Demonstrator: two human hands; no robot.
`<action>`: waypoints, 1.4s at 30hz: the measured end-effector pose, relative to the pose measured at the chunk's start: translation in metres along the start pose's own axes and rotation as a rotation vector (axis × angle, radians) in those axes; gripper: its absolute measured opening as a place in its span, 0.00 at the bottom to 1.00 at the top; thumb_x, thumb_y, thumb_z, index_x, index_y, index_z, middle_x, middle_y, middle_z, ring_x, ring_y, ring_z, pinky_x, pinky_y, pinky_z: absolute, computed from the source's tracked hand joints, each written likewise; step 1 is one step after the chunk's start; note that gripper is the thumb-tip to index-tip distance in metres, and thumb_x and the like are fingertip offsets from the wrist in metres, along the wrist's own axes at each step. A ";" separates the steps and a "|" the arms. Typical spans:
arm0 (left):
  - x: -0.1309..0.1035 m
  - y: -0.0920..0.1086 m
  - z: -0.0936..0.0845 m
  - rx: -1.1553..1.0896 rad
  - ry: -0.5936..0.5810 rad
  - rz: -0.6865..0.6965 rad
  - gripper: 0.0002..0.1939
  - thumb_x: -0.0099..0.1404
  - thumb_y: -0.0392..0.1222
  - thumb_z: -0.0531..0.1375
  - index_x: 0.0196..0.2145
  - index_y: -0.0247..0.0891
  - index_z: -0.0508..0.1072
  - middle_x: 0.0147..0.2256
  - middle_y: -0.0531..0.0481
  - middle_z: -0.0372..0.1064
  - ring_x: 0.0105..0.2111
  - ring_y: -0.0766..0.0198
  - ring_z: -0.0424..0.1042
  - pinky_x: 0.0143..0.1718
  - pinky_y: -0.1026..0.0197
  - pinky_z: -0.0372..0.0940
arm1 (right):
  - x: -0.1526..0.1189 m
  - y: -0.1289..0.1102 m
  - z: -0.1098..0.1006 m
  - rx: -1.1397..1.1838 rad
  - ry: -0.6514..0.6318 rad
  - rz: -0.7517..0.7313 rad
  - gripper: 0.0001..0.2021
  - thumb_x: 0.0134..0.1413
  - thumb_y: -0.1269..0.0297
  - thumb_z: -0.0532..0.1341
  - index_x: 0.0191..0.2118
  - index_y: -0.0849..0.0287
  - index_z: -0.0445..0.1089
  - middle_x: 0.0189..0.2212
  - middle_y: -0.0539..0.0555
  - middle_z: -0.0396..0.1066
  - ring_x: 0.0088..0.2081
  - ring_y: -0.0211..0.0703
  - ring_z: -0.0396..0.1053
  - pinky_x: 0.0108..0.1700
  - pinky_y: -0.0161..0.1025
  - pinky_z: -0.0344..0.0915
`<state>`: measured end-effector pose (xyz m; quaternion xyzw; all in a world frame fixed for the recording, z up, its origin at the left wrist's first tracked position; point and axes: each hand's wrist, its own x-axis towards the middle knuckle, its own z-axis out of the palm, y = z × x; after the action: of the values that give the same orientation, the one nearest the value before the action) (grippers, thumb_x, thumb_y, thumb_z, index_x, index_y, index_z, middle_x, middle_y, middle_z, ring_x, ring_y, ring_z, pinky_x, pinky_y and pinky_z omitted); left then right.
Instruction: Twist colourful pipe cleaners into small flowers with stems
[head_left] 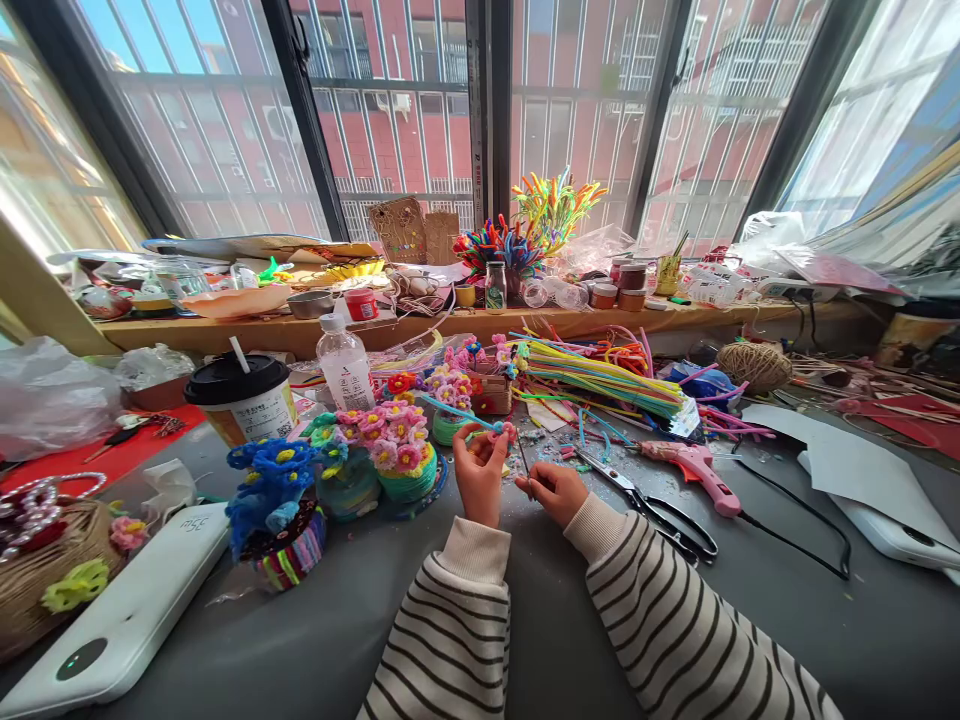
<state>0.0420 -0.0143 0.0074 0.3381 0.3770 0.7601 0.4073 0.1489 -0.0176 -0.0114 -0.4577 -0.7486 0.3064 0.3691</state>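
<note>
My left hand (481,478) is closed, pinching a fuzzy pipe cleaner piece (501,430) with pink and blue parts at its tip. A light blue pipe cleaner (454,408) stretches from that hand to the upper left. My right hand (556,492) is closed on a thin dark stick (523,455) that points up towards the pink piece. Whether the stick touches the piece is too small to tell. Right of my right hand lie scissors (641,505) with black handles and a pink glue gun (697,470).
Pots of pink pipe cleaner flowers (397,440) and blue ones (274,490) stand left of my hands, near a bottle (345,365) and a lidded cup (244,400). Behind lies a bundle of coloured pipe cleaners (600,375). A white power bank (127,610) lies front left.
</note>
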 end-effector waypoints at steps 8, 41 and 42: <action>0.000 0.003 0.000 0.062 -0.001 0.007 0.17 0.45 0.41 0.60 0.34 0.37 0.62 0.25 0.52 0.67 0.26 0.67 0.69 0.24 0.68 0.61 | 0.001 0.000 -0.007 -0.006 -0.059 0.043 0.20 0.44 0.49 0.48 0.15 0.59 0.54 0.12 0.46 0.52 0.17 0.31 0.49 0.20 0.31 0.47; 0.000 0.000 -0.001 0.082 -0.054 -0.051 0.16 0.46 0.43 0.59 0.34 0.35 0.64 0.28 0.49 0.69 0.29 0.65 0.69 0.27 0.66 0.62 | 0.001 0.002 -0.007 -0.037 -0.062 -0.001 0.21 0.46 0.48 0.46 0.15 0.60 0.56 0.13 0.46 0.54 0.18 0.31 0.52 0.21 0.30 0.50; 0.000 0.000 -0.001 0.076 -0.067 -0.056 0.16 0.46 0.43 0.59 0.34 0.35 0.64 0.28 0.49 0.69 0.28 0.65 0.69 0.28 0.65 0.63 | 0.001 0.002 -0.007 -0.048 -0.070 0.000 0.21 0.46 0.48 0.46 0.15 0.60 0.55 0.13 0.46 0.54 0.18 0.31 0.52 0.21 0.31 0.50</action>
<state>0.0411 -0.0147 0.0066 0.3680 0.4012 0.7216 0.4278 0.1552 -0.0149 -0.0088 -0.4555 -0.7681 0.3042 0.3317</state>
